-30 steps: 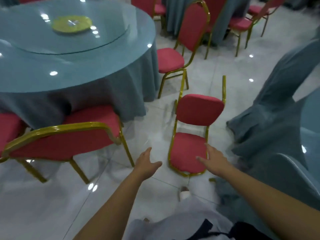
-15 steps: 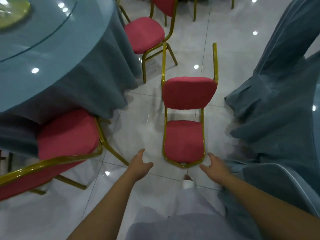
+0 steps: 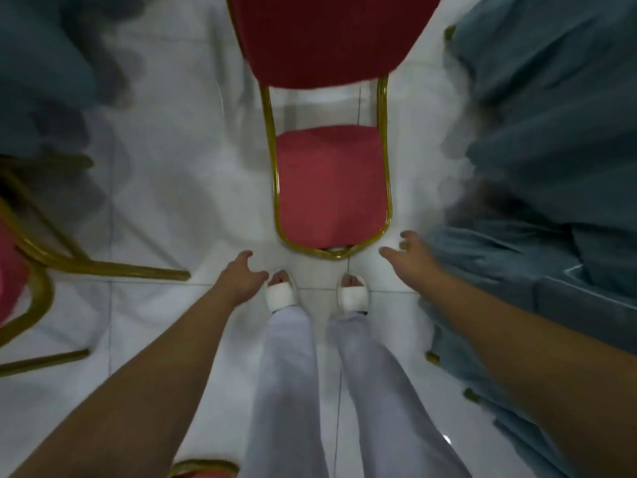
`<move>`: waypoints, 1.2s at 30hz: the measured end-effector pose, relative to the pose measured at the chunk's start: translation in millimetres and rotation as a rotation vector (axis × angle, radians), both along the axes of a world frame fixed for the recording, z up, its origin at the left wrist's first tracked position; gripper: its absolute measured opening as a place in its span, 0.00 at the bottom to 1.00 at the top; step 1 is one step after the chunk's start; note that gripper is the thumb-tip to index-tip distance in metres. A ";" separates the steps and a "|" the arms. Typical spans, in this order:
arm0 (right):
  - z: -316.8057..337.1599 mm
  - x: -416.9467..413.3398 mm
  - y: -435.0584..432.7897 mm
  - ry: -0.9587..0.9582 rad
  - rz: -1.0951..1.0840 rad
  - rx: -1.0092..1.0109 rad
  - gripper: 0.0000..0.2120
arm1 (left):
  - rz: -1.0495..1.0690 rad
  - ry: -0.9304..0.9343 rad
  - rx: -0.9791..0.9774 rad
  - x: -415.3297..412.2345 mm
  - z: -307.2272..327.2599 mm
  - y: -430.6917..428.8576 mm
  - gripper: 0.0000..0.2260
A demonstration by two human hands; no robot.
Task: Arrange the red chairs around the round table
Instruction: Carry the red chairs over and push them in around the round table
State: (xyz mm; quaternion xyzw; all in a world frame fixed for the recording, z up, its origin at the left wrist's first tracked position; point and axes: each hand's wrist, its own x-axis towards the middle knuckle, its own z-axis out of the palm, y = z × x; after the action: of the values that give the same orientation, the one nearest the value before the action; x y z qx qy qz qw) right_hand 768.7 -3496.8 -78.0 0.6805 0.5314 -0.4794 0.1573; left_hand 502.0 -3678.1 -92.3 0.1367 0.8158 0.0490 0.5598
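- At the far left a second red chair [image 3: 20, 263] shows only its gold legs and a slice of seat. Above it hangs blue-grey cloth [image 3: 41, 63], which I take for the round bench's skirt.
- The left hand [image 3: 241, 277] hovers with fingers apart, holding nothing, just beside the frame.
- The tipped red chair [image 3: 331, 188] lies on the floor [image 3: 155, 201] between both hands. Its backrest top is near the person's slippers [image 3: 281, 293], and it is not yet set at the bench.
- The right hand [image 3: 413, 253], also spread and empty, flanks the other side, seemingly ready to lift the frame.
- More draped cloth [image 3: 534, 167] crowds the right.
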 end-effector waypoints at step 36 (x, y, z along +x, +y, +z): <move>-236.3 58.7 28.2 -0.003 -0.691 -0.512 0.34 | 0.556 -0.280 0.040 20.0 -225.1 35.5 0.24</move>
State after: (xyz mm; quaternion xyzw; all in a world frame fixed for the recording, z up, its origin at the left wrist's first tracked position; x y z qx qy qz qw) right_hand 827.4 -3468.6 -314.3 0.7583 0.1357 -0.6192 0.1521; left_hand 522.0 -3642.5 -317.4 -0.0890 0.7358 0.2346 0.6290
